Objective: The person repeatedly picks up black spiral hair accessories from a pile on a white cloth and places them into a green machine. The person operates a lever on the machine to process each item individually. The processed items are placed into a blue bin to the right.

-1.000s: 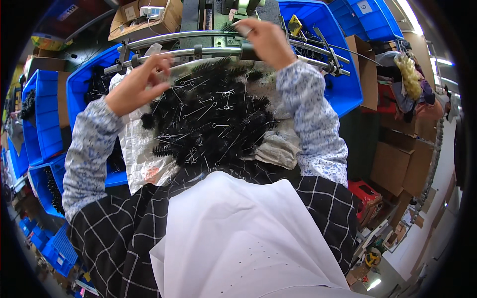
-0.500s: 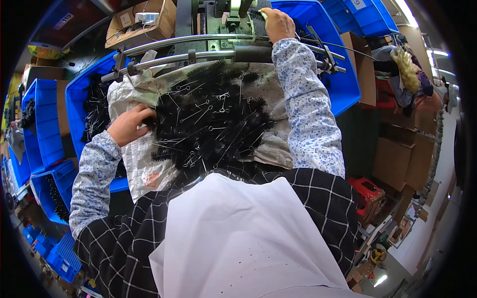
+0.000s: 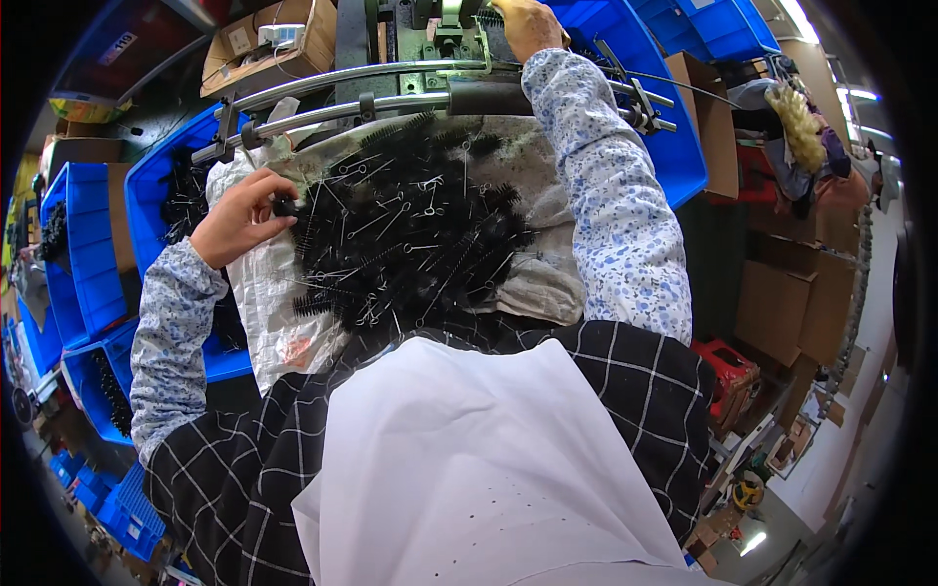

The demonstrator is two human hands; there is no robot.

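A heap of black twisted-wire brushes [image 3: 401,230] with metal loop ends lies in front of me on a pale sack cloth [image 3: 547,283]. At the heap's left edge my left hand [image 3: 242,220] pinches a dark bristle brush [image 3: 285,207] between thumb and fingers. My right hand [image 3: 531,27] reaches to the far side, at a metal machine [image 3: 447,44]. Its fingers are closed, partly cut off by the upper edge, on a black brush whose bristles [image 3: 489,18] show just left of them.
Two steel rails [image 3: 342,114] cross between the heap and the machine. Blue bins stand left [image 3: 147,200] and right [image 3: 674,146]. A wooden box [image 3: 269,49] with a small white device sits at the far left. Cardboard boxes [image 3: 772,303] and a red case [image 3: 723,376] are at the right.
My left hand has lifted a little away from the heap's edge, and a dark brush end now shows in its fingers. My right hand has moved slightly farther away and left.
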